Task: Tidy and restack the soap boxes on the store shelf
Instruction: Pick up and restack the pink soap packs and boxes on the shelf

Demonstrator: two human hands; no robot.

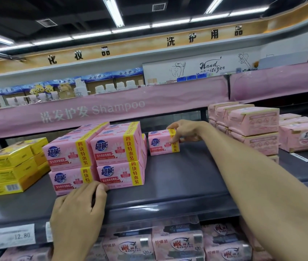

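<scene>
A: Where is the stray box?

B: The single pink rectangular soap box with the yellow band [160,143] stands toward the back of the dark grey metal shelf [177,178], just right of the two-high stack of matching pink soap boxes [115,147].

A: And the hands?

B: The right hand [184,130] grips that box's right end — digits curled over its top and front. The left hand [78,210] lies at the shelf's front, fingers bent, tips against the stack's lower-left box [68,179], wrapping nothing.

A: Neighbours?

B: Yellow cardboard boxes [8,166] stacked to the left; pale pink wrapped packs [252,125] piled to the right.
</scene>
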